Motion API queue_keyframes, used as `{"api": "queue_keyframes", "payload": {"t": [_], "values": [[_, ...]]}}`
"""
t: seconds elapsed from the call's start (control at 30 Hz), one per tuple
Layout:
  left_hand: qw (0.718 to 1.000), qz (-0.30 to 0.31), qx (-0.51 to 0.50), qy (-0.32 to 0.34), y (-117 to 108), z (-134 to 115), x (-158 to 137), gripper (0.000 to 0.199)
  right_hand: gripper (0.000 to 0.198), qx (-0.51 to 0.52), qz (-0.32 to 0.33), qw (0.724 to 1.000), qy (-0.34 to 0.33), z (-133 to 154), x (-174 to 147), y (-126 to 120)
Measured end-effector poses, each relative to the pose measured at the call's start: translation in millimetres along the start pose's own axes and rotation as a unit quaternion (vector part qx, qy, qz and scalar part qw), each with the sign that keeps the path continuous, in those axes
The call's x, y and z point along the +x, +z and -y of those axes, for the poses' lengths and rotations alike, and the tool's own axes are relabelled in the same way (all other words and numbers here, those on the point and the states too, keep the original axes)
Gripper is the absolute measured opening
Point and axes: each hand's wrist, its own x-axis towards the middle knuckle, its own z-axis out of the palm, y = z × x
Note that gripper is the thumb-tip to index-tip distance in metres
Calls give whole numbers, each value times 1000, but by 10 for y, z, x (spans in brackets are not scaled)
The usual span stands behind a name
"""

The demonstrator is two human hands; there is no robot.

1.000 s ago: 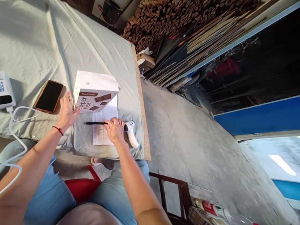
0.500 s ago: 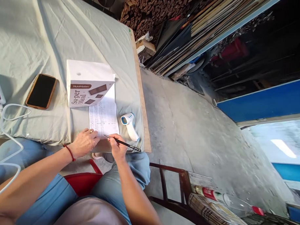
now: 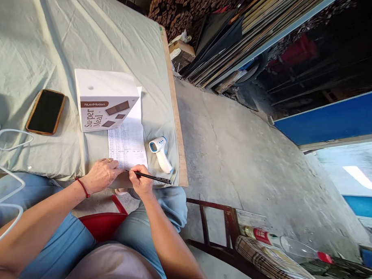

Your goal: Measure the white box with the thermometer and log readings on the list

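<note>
A sheet of paper (image 3: 128, 145) covered with rows of small writing lies at the table's front edge. On its lower left part rests my left hand (image 3: 102, 174), fingers laid over the paper and holding nothing. My right hand (image 3: 141, 181) is closed around a black pen (image 3: 153, 177), whose tip points at the sheet's bottom edge, close to my left fingertips. Whether the tip touches the paper I cannot tell. A white box (image 3: 108, 99) marked "NutriMotion" stands on the far end of the sheet and hides part of it. Right of the paper lies a white and blue infrared thermometer (image 3: 161, 154).
On the cloth-covered table (image 3: 87, 41) a phone (image 3: 46, 112) lies to the left, beside a white cable (image 3: 8, 131). A wooden chair (image 3: 228, 223) stands right of my legs, near a plastic bottle (image 3: 299, 247). Stacked boards (image 3: 261, 27) lean beyond the concrete floor.
My right hand has shifted slightly left along the bottom of the sheet, with the pen lying flatter. The whole view has moved a little; my left hand stays on the paper.
</note>
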Motion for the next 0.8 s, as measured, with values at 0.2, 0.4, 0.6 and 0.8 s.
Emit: {"api": "queue_keyframes", "payload": {"t": [0.2,0.4,0.6,0.8], "values": [[1000,3,0,-5,-3,-1,-3,24,11,-12,6,1000,1,9,14,-12],[1000,4,-7,-7,-6,-1,-2,23,12,-14,9,1000,13,3,3,-16],[1000,6,-12,-6,-22,-3,-1,25,12,-20,-3,999,31,2,3,-9],[1000,-2,-17,-5,-24,-2,0,23,13,-14,12,999,39,-12,0,-9]]}}
